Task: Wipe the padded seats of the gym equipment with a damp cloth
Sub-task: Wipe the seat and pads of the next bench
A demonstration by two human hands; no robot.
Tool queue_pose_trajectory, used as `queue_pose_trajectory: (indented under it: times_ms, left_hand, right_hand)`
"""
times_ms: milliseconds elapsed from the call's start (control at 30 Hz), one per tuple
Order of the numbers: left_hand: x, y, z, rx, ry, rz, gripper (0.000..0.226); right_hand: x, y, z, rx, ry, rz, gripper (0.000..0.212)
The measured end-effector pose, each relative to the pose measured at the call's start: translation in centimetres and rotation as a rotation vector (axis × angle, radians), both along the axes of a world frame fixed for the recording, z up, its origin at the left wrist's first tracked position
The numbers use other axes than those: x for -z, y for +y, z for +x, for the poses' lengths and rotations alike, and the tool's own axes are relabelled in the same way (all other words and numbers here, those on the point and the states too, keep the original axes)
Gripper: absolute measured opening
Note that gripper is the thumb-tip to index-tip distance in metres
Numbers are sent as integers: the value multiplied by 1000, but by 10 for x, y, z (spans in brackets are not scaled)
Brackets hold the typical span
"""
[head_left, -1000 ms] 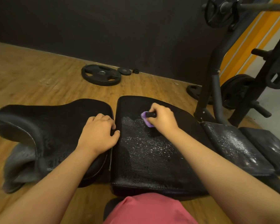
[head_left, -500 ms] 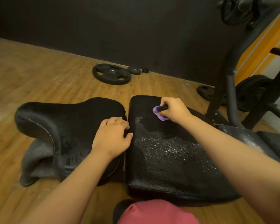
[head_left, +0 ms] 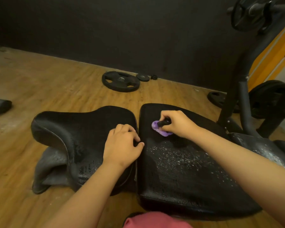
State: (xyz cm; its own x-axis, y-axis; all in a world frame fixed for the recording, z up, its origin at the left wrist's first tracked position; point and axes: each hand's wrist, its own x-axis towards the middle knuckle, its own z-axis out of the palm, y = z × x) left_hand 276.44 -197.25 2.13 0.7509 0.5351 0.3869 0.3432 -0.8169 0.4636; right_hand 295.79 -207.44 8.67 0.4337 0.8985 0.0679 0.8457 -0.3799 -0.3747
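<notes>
Rectangular seat pad (head_left: 179, 170) lies under the right hand, with the contoured saddle-shaped pad (head_left: 82, 132) under the left hand; a narrow gap runs between the two pads. Change over the last second: the right hand (head_left: 174, 123) has travelled away from the body, from mid-pad toward the far left corner of the rectangular pad, carrying the cloth with it. The band of white droplets (head_left: 176, 157) now sits on the near side of the right hand, and the strip beside the hand toward the far edge looks dark and free of beads. Judgement: the far part of this pad is being covered by the present stroke; the beaded middle and near portion remain to be wiped. Left hand (head_left: 123, 143) is unchanged in place, palm down on the inner edge of the saddle pad, fingers curled over into the gap, holding nothing loose; it appears to brace. Right hand is closed in a tight pinch around the purple cloth (head_left: 160, 129), bunched small and pressed on the pad, together with a short dark object I cannot identify. Further pads (head_left: 260, 150) to the right of the right arm also carry droplets, so more wiping follows.
</notes>
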Motion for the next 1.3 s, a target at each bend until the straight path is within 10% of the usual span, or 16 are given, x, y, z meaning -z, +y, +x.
queue_pose_trajectory:
  times_ms: [433,733,1067,1300]
  left_hand:
    - [-4,5,-5,65,44,-67,11]
    - [-1,6,-5,82,40,-92,11]
    - [0,-7,-12,102,110,26,28]
    - [6,-9,-17,118,80,62,37]
  right_hand:
    - [14,-28,-49,-90,55,102,14]
    - [10,-66,28,445,-110,58,14]
    - [21,-58,-50,76,31,209,16]
    - [16,-127,20,413,-37,120,21]
